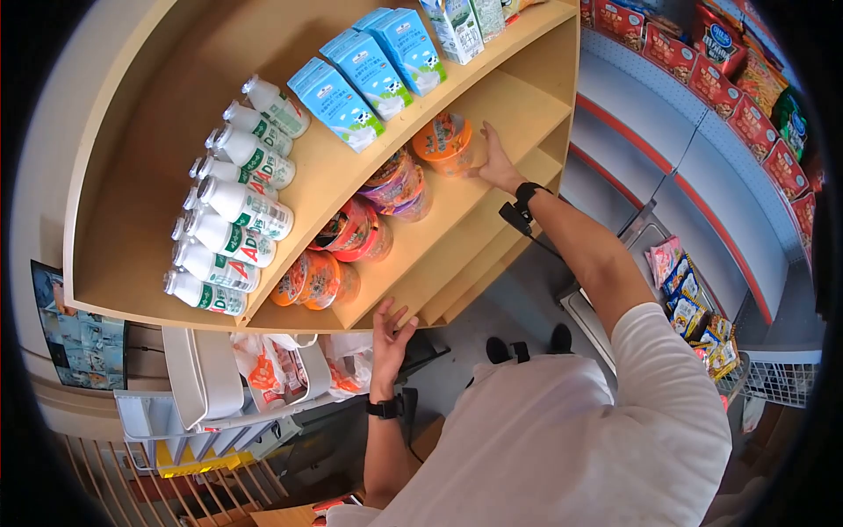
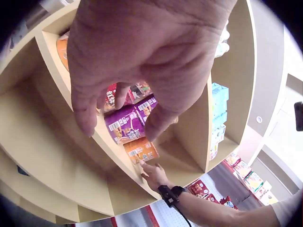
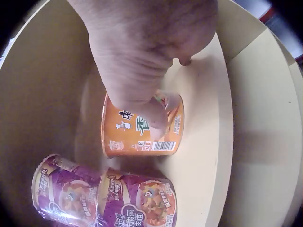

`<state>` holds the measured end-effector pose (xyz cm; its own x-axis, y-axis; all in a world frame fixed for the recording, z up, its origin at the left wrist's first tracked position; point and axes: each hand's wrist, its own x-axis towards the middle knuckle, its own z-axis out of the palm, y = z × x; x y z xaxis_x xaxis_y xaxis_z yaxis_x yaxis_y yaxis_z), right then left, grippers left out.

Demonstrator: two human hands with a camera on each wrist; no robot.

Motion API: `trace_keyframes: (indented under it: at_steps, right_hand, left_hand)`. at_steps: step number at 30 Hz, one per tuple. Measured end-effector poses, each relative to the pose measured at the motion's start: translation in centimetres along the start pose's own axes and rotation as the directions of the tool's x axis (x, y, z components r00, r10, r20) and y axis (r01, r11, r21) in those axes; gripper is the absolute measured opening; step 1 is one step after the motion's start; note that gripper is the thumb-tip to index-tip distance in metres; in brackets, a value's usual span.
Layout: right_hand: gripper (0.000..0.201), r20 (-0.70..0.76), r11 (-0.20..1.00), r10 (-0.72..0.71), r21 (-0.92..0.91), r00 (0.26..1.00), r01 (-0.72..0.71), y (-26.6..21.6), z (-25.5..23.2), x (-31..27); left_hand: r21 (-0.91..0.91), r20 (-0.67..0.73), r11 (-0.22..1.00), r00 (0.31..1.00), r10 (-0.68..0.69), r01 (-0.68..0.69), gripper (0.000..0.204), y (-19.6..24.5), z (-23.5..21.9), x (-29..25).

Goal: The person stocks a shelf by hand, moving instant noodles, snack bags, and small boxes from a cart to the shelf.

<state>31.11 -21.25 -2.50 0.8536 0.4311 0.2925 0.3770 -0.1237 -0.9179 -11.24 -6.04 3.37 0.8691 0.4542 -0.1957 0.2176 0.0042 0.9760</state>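
Note:
An orange instant noodle cup [image 1: 443,145] stands upright on the middle shelf [image 1: 518,105] of a wooden unit. My right hand [image 1: 499,167] is beside it, and in the right wrist view a fingertip touches the front of the orange cup [image 3: 118,135]. Purple noodle cups [image 3: 137,201] stand in plastic wrap next to it. Further left are red noodle cups [image 1: 356,230] and more orange cups [image 1: 316,279]. My left hand [image 1: 389,338] is at the shelf's front edge with fingers loosely bent, holding nothing. In the left wrist view that hand [image 2: 147,52] overlaps the cups.
Above, white bottles [image 1: 246,206] and blue milk cartons [image 1: 338,101] line the upper shelf. Lower shelves lie below the cups. Snack packs fill a rack [image 1: 702,79] at the right. A white bin [image 1: 206,378] with plastic bags is at lower left.

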Motion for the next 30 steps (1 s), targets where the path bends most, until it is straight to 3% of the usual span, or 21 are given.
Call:
trace_keyframes:
  at_steps: [2,6,8,9,11,15,19,21,22,23,24,25,26,27,28,29,30]
  right_hand:
    - [0.135,0.044,0.997,0.069,0.015,0.997,-0.07,-1.2,0.1,0.4]
    - [0.134,0.037,0.996,0.048,0.067,0.998,-0.05,-2.8,2.2,1.5]
    - [0.131,0.038,0.866,-0.073,0.497,0.997,0.044,-1.8,3.5,1.8]
    - [0.131,0.046,0.863,-0.085,0.503,0.995,0.05,-1.0,3.9,2.0]
    - [0.124,-0.004,0.972,-0.011,0.234,1.0,0.011,0.5,4.4,2.3]
    - [0.11,-0.061,0.973,0.0,0.23,0.998,0.014,-1.7,3.5,0.5]
    - [0.108,-0.142,0.975,-0.045,0.21,0.989,0.074,-0.3,1.8,-1.0]
    - [0.107,-0.13,0.929,-0.01,0.365,0.991,0.058,-1.4,-0.2,-3.0]
    - [0.106,-0.137,0.949,-0.051,0.302,0.989,0.091,-0.8,-0.7,-3.6]
    - [0.106,-0.154,0.968,-0.084,0.224,0.985,0.117,0.0,-1.7,-4.5]
    - [0.105,-0.134,0.924,-0.067,0.365,0.989,0.112,-1.8,-2.7,-6.4]
    - [0.104,-0.136,0.865,-0.041,0.491,0.99,0.104,-4.5,-3.1,-8.5]
    - [0.102,-0.179,0.914,-0.073,0.381,0.981,0.138,-6.1,-4.1,-10.5]
    - [0.108,-0.112,0.958,-0.042,0.279,0.993,0.072,-6.7,-5.4,-12.2]
    - [0.117,-0.22,0.957,0.007,0.283,0.975,0.057,-4.4,-4.7,-13.5]
    - [0.123,-0.302,0.956,-0.055,0.258,0.952,0.137,-3.8,-4.6,-14.8]
    - [0.123,-0.35,0.977,-0.058,0.172,0.935,0.125,-4.5,-5.1,-16.5]
  left_hand:
    - [0.003,-0.043,1.0,0.999,0.011,-0.011,0.075,-0.1,-0.5,0.8]
    - [0.004,-0.142,1.0,0.99,0.018,-0.017,0.087,1.6,-0.6,1.9]
    - [0.014,-0.174,0.999,0.984,0.034,-0.032,0.096,1.2,-1.3,3.1]
    - [0.014,-0.188,0.999,0.981,0.042,-0.04,0.096,0.6,-1.8,3.9]
    - [0.051,-0.21,0.995,0.974,0.089,-0.08,0.1,-0.7,-2.5,5.6]
    - [0.133,-0.258,0.983,0.953,0.16,-0.129,0.11,-1.3,-2.0,8.5]
    - [0.175,-0.346,0.971,0.914,0.214,-0.161,0.113,-2.4,-1.4,12.2]
    - [0.261,-0.358,0.94,0.882,0.306,-0.22,0.116,-3.1,-2.1,14.4]
    - [0.322,-0.378,0.889,0.817,0.435,-0.324,0.096,-6.1,-3.0,16.6]
    - [0.031,-0.348,0.91,0.849,0.398,-0.414,0.083,-6.5,-3.6,17.4]
    - [-0.281,-0.279,0.86,0.894,0.351,-0.426,0.071,-7.0,-3.7,18.6]
    - [-0.338,-0.33,0.792,0.852,0.406,-0.508,0.051,-5.9,-2.6,19.1]
    - [-0.552,-0.191,0.725,0.909,0.371,-0.412,0.052,-8.6,-5.0,22.0]
    - [-0.949,0.057,0.308,0.997,-0.057,0.072,0.058,-1.3,-3.4,17.9]
    - [-0.981,0.15,0.168,0.932,0.33,0.099,0.076,-6.7,-4.9,22.3]
    - [-0.602,-0.123,0.722,0.933,0.339,-0.342,0.082,-6.3,-3.4,21.7]
    - [-0.616,-0.031,0.743,0.95,0.31,-0.262,0.082,-5.0,-1.3,20.5]
